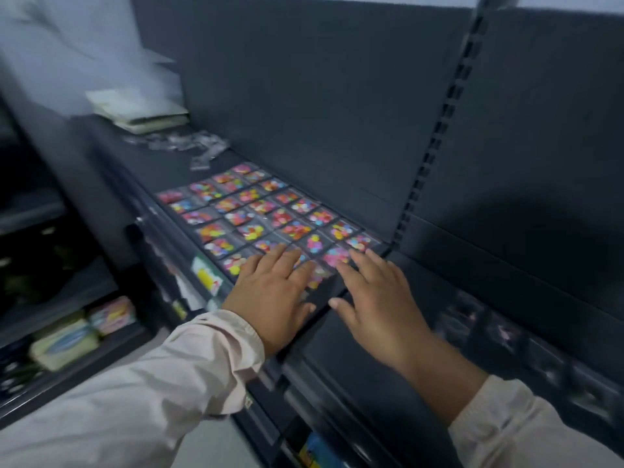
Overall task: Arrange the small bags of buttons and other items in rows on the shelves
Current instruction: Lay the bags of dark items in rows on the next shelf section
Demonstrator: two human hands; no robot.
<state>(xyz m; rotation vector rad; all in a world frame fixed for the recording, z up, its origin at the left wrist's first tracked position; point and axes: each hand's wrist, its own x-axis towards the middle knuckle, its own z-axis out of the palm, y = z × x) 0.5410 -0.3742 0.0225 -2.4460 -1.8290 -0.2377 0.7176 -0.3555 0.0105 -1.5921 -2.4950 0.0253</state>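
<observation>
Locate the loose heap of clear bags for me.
Head view, upper left: the clear bags lie on the dark shelf, between the stack of pale packets at the far end and the rows of colourful button bags nearer the camera.

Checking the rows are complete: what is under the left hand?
The left hand rests on bags of coloured buttons on the shelf; parts show between its fingers. How many it covers cannot be seen.

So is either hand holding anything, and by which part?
Nothing is held. The left hand and right hand lie flat, fingers straight, on the nearest bags of coloured buttons on the dark shelf.
</observation>
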